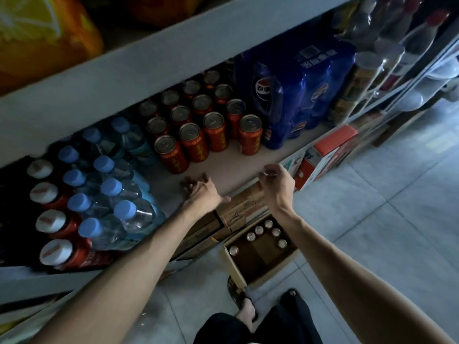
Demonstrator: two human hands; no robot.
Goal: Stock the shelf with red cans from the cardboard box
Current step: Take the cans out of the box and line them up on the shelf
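**Two hands at the shelf edge above an open box of cans**

Bare forearms enter from the bottom corners and converge on the front lip of the shelf [231, 170]. Left hand [198, 191]: fingers [190, 186] curled downward and bunched together over the shelf surface; motion blur hides whether they grip anything. Right hand [274, 181]: raised at the shelf edge, fingers [269, 170] bent around a small round metallic top, apparently a can [270, 173], whose body is hidden by the palm.

Beyond the fingertips of both hands, red cans [198, 120] stand upright in diagonal rows on the shelf, the nearest row just past the left fingertips. Left of the left hand stand water bottles [111, 189] with blue caps, and farther left dark bottles [57, 232] with white caps. Beyond and to the right of the right fingers sits a blue shrink-wrapped pack [303, 95] of soft drinks.

Below the wrists, on the tiled floor [372, 207], lies the cardboard box [229, 263], flaps open. Seven can tops show inside it: six grouped at the far end, one alone in the left corner. Much of the box floor is bare. A sandalled foot [244, 306] rests beside the near end of the box.
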